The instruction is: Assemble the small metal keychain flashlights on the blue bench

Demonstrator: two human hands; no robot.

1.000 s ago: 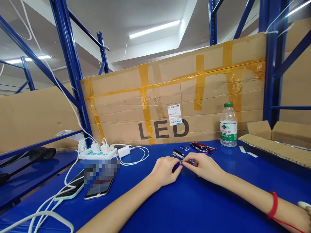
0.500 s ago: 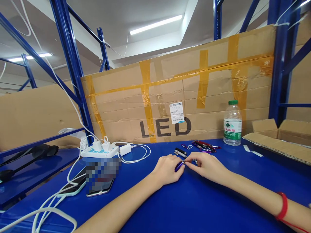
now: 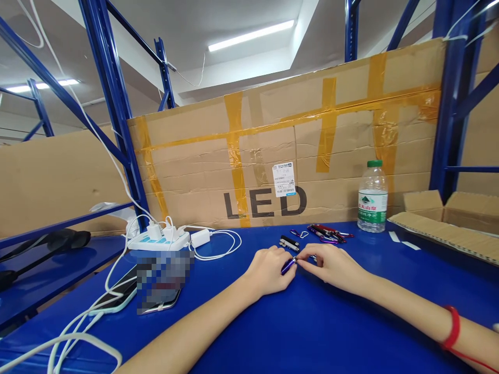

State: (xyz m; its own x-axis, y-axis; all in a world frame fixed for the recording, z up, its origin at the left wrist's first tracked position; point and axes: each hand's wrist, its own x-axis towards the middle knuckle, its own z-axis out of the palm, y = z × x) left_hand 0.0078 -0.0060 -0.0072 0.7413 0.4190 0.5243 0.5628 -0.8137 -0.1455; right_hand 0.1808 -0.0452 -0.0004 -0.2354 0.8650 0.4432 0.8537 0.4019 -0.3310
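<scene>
Now I'm pinching a purple pen in my left hand, right hand fingertips closing on its far tip, on the table.

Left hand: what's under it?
A small purple cylinder pokes out from under the left hand, its tip pinched by the right hand. Beneath lies the blue table. The rest of the cylinder is covered by fingers.
</scene>
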